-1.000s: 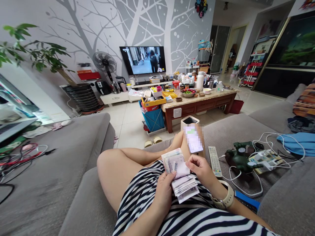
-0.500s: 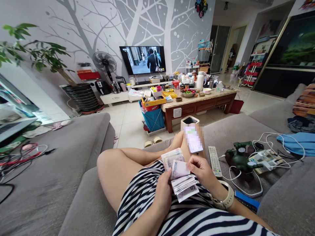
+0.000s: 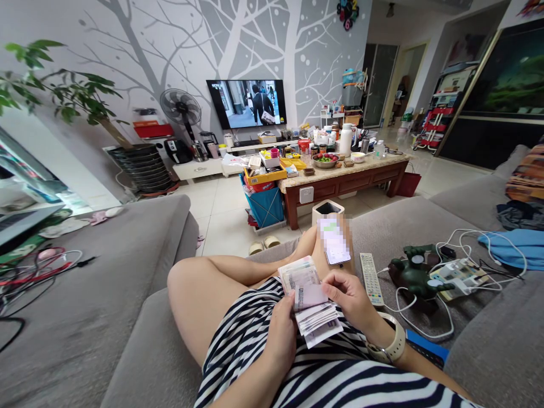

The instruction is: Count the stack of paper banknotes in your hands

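Above the striped cloth, holding banknotes by their left edge with left grip, lengthwise away from the body; pinching one note with right grip, nearer to its right edge.

A home living room: sofa, television, coffee table

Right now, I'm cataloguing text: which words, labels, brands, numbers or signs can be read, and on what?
"5": sideways on a held banknote.
"6": on the wall clock; other digits unclear.
Too small or blurred: logo on the television, markings on the remote.
Phone screen: pixelated.
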{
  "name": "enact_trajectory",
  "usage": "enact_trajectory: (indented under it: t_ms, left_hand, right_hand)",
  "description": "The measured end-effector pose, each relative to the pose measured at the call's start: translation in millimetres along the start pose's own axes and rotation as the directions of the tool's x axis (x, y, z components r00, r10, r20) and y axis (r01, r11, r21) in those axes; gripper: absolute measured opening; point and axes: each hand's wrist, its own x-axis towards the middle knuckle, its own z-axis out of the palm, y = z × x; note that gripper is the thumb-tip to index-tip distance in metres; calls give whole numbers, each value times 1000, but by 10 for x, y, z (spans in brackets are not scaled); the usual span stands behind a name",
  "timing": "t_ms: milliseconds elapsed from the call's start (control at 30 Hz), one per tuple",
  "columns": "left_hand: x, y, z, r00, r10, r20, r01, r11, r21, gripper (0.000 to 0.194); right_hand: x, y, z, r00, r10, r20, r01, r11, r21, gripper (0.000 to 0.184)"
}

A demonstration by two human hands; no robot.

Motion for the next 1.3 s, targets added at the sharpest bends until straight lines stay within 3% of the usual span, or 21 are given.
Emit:
enact_trajectory:
  t_ms: [400, 633, 900, 1133, 1300]
  left_hand:
    - [-3, 16, -17, 1000, 21, -5, -20, 998, 59, 23]
    - [-22, 68, 24, 997, 30, 64, -34, 997, 65, 33]
    - [4, 37, -5, 999, -12, 29, 12, 1000, 21, 38]
    - [24, 39, -10, 993, -28, 118, 35, 998, -56, 39]
    - [-11, 46, -2, 998, -26, 54, 27, 999, -20, 37]
  right_hand:
    - [-7, 0, -15, 1000, -24, 10, 24, 1000, 13, 36]
    - [-4, -40, -14, 1000, -17, 11, 17, 1000, -26, 40]
    - [4, -45, -24, 1000, -24, 17, 24, 999, -22, 40]
    - [3, -37, -11, 997, -31, 66, 28, 999, 47, 42]
    - [36, 38, -13, 998, 58, -22, -58, 998, 1, 41]
